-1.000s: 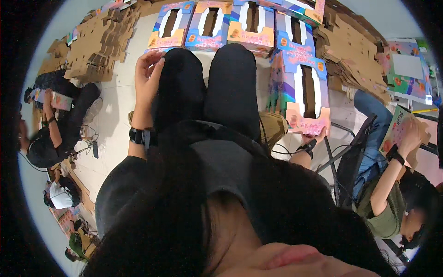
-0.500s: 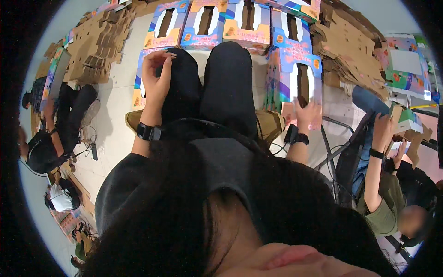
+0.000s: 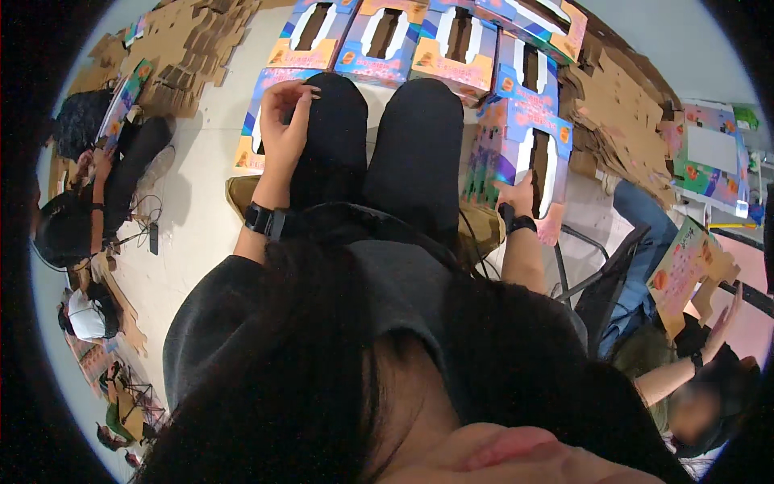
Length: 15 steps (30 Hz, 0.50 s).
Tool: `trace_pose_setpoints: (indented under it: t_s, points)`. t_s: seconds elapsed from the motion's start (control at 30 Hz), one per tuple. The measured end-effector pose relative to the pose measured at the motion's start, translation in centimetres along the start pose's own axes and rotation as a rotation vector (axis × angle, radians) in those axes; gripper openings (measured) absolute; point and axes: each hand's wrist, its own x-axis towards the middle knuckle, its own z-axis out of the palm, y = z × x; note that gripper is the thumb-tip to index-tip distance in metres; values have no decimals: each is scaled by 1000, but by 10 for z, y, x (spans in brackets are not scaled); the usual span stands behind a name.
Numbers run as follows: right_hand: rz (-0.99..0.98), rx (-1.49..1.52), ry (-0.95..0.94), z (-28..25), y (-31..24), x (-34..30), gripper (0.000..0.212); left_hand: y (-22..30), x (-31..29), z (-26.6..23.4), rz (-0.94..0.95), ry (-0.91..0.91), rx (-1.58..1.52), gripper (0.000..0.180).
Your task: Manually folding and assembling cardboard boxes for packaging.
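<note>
My left hand (image 3: pixel 285 125) hangs over my left thigh with its fingers loosely curled and a gap between thumb and fingertips; nothing shows in it. Beneath and beside it is a colourful printed carton (image 3: pixel 252 143). My right hand (image 3: pixel 516 196) is at the near left part of a blue and pink carton (image 3: pixel 556 149) standing right of my knees. One finger reaches the edge of its long dark top slot, and the hand appears to grip the cardboard there. Its remaining fingers are partly hidden.
More slotted cartons (image 3: pixel 379 42) stand in a row beyond my knees. Flattened brown cardboard (image 3: pixel 617 113) lies stacked at far right, with more (image 3: pixel 189 60) at far left. A co-worker at right handles a printed cardboard sheet (image 3: pixel 681 274); another person sits at left.
My right hand has shifted from spread on the carton's top to its near left part. My left hand stays curled over the thigh. The co-worker's cardboard at right has turned and dropped lower.
</note>
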Motion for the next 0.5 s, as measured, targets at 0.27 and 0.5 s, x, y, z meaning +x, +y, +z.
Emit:
trace_pose_setpoints:
  t_s: [0.27,0.5]
  points:
    - [60,18,-46,6,2,16,122,-18,0,-5,-80,42,-3,18]
    - [42,62,-126,-1,2,15,127,-15,-1,2,-106,25,17,15]
